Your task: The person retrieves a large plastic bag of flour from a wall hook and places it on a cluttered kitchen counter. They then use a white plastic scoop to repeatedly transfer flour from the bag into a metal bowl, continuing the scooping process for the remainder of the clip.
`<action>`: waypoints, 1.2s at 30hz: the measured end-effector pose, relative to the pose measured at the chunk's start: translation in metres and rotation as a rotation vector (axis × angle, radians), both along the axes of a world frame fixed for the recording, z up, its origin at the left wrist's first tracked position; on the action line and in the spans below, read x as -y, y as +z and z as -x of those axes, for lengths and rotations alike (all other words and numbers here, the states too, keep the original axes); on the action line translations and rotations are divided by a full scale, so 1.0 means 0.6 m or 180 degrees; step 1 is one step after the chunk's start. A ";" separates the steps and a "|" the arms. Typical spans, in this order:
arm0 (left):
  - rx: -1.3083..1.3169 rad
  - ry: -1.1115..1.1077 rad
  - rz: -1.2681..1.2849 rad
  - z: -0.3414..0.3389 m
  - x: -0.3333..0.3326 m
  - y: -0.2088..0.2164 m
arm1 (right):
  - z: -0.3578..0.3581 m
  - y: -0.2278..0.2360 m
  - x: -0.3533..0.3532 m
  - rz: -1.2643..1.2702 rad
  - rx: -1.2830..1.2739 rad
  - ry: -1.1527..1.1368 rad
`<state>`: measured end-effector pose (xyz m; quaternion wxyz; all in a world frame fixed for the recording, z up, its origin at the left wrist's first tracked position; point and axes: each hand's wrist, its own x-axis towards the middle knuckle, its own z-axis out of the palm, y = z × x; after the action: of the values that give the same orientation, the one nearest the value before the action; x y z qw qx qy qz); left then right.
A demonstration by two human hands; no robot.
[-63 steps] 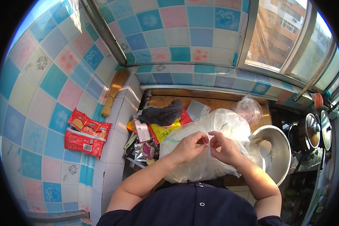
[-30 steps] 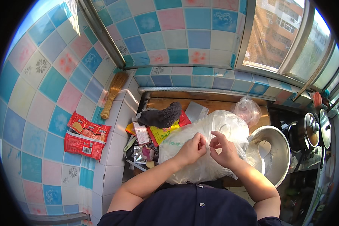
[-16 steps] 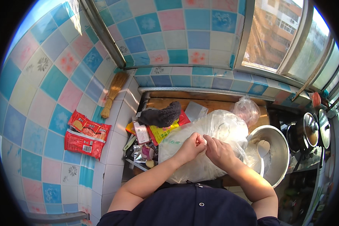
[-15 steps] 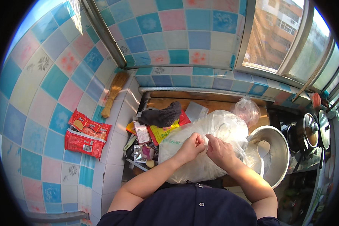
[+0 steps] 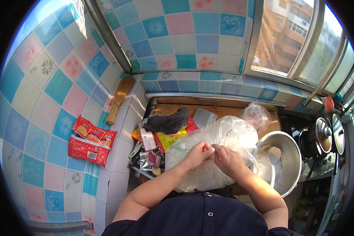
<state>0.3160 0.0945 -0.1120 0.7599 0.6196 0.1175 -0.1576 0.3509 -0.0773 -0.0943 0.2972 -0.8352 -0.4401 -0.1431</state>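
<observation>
A large clear plastic bag (image 5: 228,135) full of pale contents rests on the wooden counter in front of me. My left hand (image 5: 197,152) and my right hand (image 5: 227,158) meet on top of it, fingertips pinching the bag's plastic between them. A big steel bowl (image 5: 289,153) with a spoon inside stands just right of the bag.
A smaller knotted clear bag (image 5: 257,115) lies behind. A dark cloth (image 5: 169,121), yellow and red packets (image 5: 171,139) and small sachets crowd the counter's left. Red snack packets (image 5: 89,141) and a straw brush (image 5: 120,97) sit by the tiled wall. Lidded pots (image 5: 322,135) stand far right.
My hands have drawn closer together on the bag, the right hand shifting slightly left and down. The bag and bowl stay put.
</observation>
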 end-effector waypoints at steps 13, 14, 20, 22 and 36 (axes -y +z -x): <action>0.2127 -0.0392 -0.2748 0.007 0.010 0.045 | -0.008 0.000 0.003 0.0115 0.0309 0.0273; 0.2079 -0.0389 -0.2698 0.009 0.010 0.043 | -0.007 -0.002 0.001 0.0022 0.0193 0.0091; 0.0952 -0.0003 -0.1642 0.027 0.011 0.022 | 0.009 -0.001 0.003 -0.0850 -0.1428 -0.0490; 0.1197 0.0040 -0.2049 0.033 0.016 0.023 | 0.010 -0.001 0.002 -0.0850 -0.1456 -0.0494; 0.1275 -0.0774 -0.0796 0.046 -0.027 0.020 | -0.005 0.005 0.038 -0.1364 -0.3279 0.0001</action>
<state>0.2884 0.1109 -0.0999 0.6611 0.7370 -0.0921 -0.1063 0.3540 -0.1002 -0.0914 0.6370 -0.7181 -0.1992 0.1974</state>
